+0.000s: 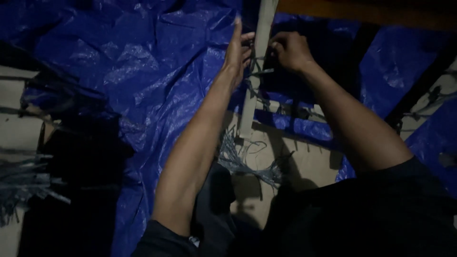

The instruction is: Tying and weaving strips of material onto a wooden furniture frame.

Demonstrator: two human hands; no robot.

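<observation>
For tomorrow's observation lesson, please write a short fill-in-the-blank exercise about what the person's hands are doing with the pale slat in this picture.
1. Both hands work at a pale slat that lies over a ____ tarpaulin.
2. The left hand has its fingers stretched out, while the right hand is ____ into a loose fist.
3. Thin grey ____ lie in a loose bundle near the slat's lower end.

Missing words: blue; curled; strips
</observation>
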